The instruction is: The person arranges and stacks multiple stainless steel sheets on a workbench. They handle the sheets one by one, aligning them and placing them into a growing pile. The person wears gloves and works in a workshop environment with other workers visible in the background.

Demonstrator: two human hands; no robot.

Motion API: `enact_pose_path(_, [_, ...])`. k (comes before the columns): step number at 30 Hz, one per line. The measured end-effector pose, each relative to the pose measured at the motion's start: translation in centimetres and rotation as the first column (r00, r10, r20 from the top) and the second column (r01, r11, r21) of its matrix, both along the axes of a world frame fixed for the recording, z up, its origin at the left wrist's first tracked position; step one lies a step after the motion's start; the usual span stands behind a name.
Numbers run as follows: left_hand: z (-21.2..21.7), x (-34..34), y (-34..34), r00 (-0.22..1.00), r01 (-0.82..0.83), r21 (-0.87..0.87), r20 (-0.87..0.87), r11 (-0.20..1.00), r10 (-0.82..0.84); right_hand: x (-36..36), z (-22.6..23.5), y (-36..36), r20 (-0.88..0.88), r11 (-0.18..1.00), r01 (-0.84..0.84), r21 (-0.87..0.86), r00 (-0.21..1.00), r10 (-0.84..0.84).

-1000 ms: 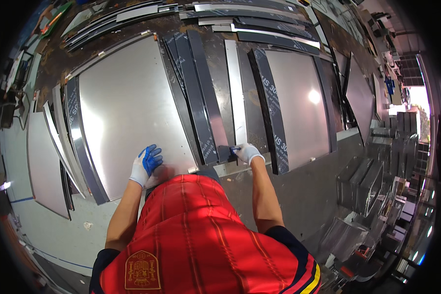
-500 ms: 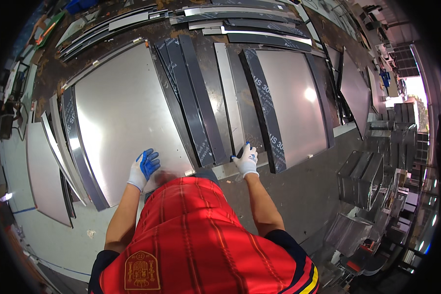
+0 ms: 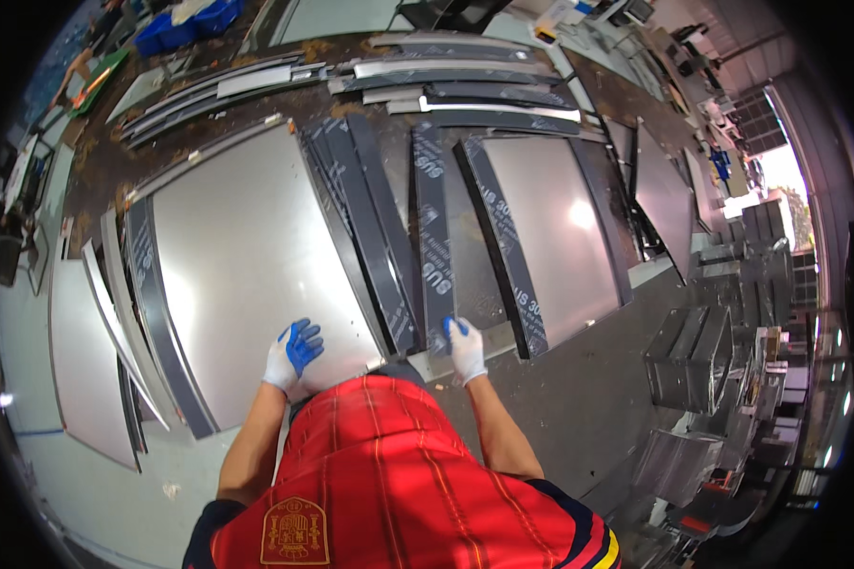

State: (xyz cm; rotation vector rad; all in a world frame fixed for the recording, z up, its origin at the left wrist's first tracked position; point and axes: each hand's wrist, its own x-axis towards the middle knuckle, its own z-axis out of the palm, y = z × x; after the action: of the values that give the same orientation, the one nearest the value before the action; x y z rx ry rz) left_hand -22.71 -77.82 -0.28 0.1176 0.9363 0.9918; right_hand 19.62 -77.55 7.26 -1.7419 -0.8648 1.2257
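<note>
My right hand (image 3: 467, 351), in a white glove with blue fingertips, grips the near end of a long narrow metal strip (image 3: 434, 237). Dark printed film covers the face of the strip turned upward. My left hand (image 3: 294, 355), gloved the same way, is held over the near edge of a wide bare metal panel (image 3: 247, 256). Its blue palm faces right, the fingers are stretched out and it holds nothing. To the right of the strip lies a second wide panel (image 3: 552, 228) with dark film-covered side edges.
Several dark film-covered strips (image 3: 375, 199) lie between the wide panel and my strip. More strips (image 3: 465, 85) are stacked along the far side of the brown worktable (image 3: 370, 109). Wrapped dark stacks (image 3: 690, 356) stand on the floor at right; a blue bin (image 3: 185, 28) is far left.
The strip at my right hand has turned over: its pale bare face showed before, its dark printed film shows now. The whole view has shifted slightly. My left hand stays over the panel.
</note>
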Motion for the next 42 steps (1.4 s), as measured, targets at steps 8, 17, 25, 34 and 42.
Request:
enact_pose_path(8, [1.4,0.2,0.9,0.995,0.089,0.019,-0.047,0.996,-0.088,-4.6,0.0,3.2,0.328,0.955,-0.187,-0.231,0.909,0.257])
enact_pose_path(17, [6.9,6.4,0.8,0.872,-0.076,0.145,-0.47,0.987,0.136,12.5,1.2,2.6,0.818,0.938,0.343,0.053,0.523,-0.238])
enact_pose_path(25, [7.4,28.8,9.8,0.936,0.144,0.342,-0.353,0.929,-0.015,36.7,-7.7,-2.0,0.248,0.537,0.831,-0.147,0.556,-0.793])
enact_pose_path(34, [-3.4,51.5,22.2,0.755,0.377,0.021,-0.585,0.926,-0.294,40.2,-11.7,-0.4,-0.006,0.522,0.81,-0.269,0.54,-0.842])
enact_pose_path(42, [-1.1,57.6,16.4,0.494,0.456,-0.018,-0.827,0.89,-0.27,46.6,-9.9,-4.1,0.215,0.525,0.821,-0.224,0.567,-0.795])
